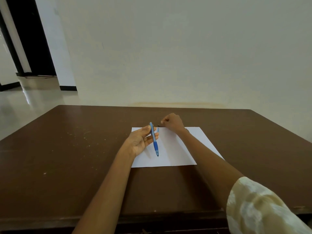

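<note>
A blue pen (154,141) is held in my left hand (140,141), palm up, with the thumb pressing it against the fingers; its tip points down toward a white sheet of paper (177,149) on the brown table (67,149). My right hand (172,121) hovers past the sheet's far edge with its fingers curled, close to a tiny dark piece (158,124) on the table. A small blue part (158,129) lies on the sheet's far edge, just right of the pen. Whether the right fingers pinch anything is hidden.
The table's far edge runs along a pale wall (185,56). To the left lies a glossy tiled floor (33,98) and a dark doorway (25,39). Light specks dot the left part of the tabletop.
</note>
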Demonstrator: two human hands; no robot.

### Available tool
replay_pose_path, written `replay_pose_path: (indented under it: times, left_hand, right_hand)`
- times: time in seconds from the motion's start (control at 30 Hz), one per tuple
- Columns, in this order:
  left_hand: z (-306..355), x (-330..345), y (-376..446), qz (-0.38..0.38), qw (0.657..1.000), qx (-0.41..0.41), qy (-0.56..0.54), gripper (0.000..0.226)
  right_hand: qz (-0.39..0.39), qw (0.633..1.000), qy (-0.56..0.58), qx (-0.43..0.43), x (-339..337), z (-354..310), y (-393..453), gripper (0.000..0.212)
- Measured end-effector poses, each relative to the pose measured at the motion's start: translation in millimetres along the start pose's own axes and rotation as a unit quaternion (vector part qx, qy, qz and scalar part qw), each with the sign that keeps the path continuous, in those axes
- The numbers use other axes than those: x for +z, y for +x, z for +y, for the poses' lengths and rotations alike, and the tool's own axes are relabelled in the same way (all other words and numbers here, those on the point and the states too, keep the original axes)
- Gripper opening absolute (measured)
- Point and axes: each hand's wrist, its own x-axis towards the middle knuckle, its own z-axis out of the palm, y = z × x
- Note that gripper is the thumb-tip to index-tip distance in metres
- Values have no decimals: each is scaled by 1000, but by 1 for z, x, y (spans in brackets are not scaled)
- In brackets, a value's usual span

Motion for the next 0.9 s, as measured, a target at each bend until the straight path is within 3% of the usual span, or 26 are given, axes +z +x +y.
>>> replay_pose_path:
  times: [0.07, 0.17, 0.27, 0.37, 0.53, 0.63, 0.9]
  left_hand:
    - [0, 2, -1, 8, 1000, 0, 4, 13]
    - [-1, 7, -4, 15, 999, 4, 37, 13]
    - [-1, 17, -8, 42, 995, 14, 86, 19]
    - [0, 33, -13, 57, 988, 9, 143, 18]
    - [4, 64, -17, 75, 970, -9, 232, 25]
    - [2, 69, -17, 84, 966, -29, 242, 29]
    - [-5, 64, -16, 86, 968, -58, 227, 37]
  right_hand:
    - [22, 999, 43, 12, -7, -5, -11, 18]
    - [54, 976, 206, 47, -19, -16, -41, 13]
    - [-15, 953, 294, 75, -33, -24, -76, 7]
    - [-71, 955, 272, 94, -38, -29, -98, 16]
    - [-19, 965, 227, 128, -35, -23, -102, 19]
    - [1, 972, 187, 141, -33, -19, -96, 23]
    - [-49, 979, 122, 155, -28, -22, -84, 30]
